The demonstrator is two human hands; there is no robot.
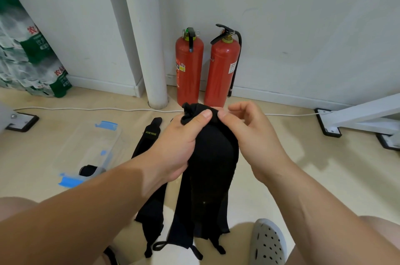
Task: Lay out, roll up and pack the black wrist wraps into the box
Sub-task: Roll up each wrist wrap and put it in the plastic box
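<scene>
Seen from a head-worn camera looking down, a person sat low over a pale floor with both forearms reaching forward. The left hand (173, 147) gripped the upper part of a black wrist wrap (214, 156), its fingers curled round the fabric and its thumb pressed on top. The right hand (249, 132) pinched the same top edge between thumb and forefinger, with the other fingers loosely curled and clear of the cloth. The wrap hung down from the hands to the floor between the person's knees, where black strap ends and thumb loops overlapped; how many strips lay there could not be told.

A second wrist wrap (149, 137), with a yellow-green XUEYING label, lay flat on the floor just left of the held one and passed under the left forearm. Further left stood a clear plastic box (86, 147) with blue latches, and a dark item (87, 170) sat in its near corner. Two red fire extinguishers (188, 70) stood against the white wall beyond the hands, beside a white pipe (151, 48). A grey perforated clog (267, 243) showed at lower right.
</scene>
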